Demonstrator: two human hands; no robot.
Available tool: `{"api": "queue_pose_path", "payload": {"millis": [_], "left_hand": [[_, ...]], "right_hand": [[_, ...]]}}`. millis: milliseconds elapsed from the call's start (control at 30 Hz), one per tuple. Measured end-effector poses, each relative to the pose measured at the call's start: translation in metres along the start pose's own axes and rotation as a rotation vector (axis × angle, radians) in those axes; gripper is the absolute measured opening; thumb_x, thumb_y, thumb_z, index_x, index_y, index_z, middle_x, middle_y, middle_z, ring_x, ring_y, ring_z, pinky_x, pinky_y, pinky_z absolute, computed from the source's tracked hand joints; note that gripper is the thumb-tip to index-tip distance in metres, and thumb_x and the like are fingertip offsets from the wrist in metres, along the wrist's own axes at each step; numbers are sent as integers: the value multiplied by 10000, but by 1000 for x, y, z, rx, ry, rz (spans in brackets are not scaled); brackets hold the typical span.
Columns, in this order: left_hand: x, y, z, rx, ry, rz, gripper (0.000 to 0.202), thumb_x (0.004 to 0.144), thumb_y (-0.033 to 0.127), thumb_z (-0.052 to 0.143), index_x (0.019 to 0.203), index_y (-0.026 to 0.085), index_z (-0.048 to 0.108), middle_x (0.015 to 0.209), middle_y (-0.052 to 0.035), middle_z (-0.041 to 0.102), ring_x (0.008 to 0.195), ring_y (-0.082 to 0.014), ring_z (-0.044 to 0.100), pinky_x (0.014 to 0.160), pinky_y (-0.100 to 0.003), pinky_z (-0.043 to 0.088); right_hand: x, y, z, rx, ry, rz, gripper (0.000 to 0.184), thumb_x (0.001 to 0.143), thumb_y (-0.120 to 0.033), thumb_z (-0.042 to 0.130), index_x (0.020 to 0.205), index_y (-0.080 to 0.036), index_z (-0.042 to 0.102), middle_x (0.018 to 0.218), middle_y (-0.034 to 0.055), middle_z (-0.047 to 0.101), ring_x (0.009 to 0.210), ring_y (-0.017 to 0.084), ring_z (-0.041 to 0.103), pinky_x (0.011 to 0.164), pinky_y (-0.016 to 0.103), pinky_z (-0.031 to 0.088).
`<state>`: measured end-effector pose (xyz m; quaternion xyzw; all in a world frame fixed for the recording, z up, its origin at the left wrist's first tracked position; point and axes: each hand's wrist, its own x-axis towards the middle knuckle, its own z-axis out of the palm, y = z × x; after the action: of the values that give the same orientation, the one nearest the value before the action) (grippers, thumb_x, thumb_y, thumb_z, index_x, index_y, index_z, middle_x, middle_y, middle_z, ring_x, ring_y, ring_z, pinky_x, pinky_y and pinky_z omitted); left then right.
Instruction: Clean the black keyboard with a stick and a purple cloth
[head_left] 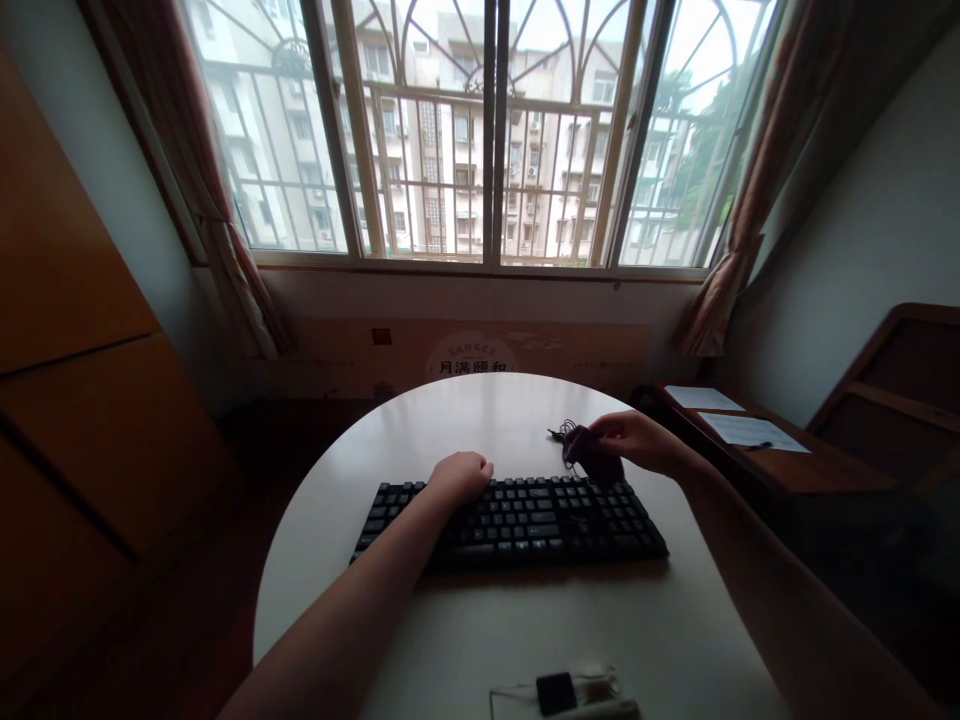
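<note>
A small black gadget (556, 692) lay bottom centre on the white table (465, 420). Mid-frame, the left hand (461, 478) rested curled and empty on the black keyboard (525, 522). The right hand (637, 440) gripped a dark cloth (596, 460) just behind it.

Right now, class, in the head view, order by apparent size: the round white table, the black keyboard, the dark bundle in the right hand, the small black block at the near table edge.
1. Round white table
2. Black keyboard
3. Dark bundle and small black block: alike; the block is nearer the camera, so unranked.
</note>
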<state>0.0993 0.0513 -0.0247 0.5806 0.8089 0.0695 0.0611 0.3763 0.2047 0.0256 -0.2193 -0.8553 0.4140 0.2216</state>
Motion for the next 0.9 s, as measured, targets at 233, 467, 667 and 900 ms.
{"api": "queue_pose_path", "payload": {"millis": [233,467,667,900], "left_hand": [[-1,1,-1,9,8,-7,411,877,403,350,840,204,708,953,-112,718,899,-262,646,749,-335,488],[-3,3,-3,23,12,-5,416,875,398,345,847,202,711,967,-120,718,914,-270,646,763,-349,488],[-3,2,-1,27,21,-1,419,879,408,342,846,206,708,964,-114,719,913,-263,645,761,-341,486],[-1,1,0,18,13,-3,413,880,411,348,841,209,706,967,-108,721,903,-252,646,754,-327,483]], "right_hand": [[-3,12,28,-211,-24,-4,295,827,-360,585,982,-148,721,881,59,696,740,148,638,660,229,494],[-3,9,63,-434,7,-213,246,876,-283,533,1009,-198,721,956,50,674,873,149,607,820,254,458],[-7,14,60,-440,49,-217,254,883,-278,521,1040,-193,701,981,58,663,885,152,603,833,259,457],[-3,25,69,-425,45,-222,320,826,-141,505,1091,-205,673,1050,52,650,964,162,595,908,282,450]]}}
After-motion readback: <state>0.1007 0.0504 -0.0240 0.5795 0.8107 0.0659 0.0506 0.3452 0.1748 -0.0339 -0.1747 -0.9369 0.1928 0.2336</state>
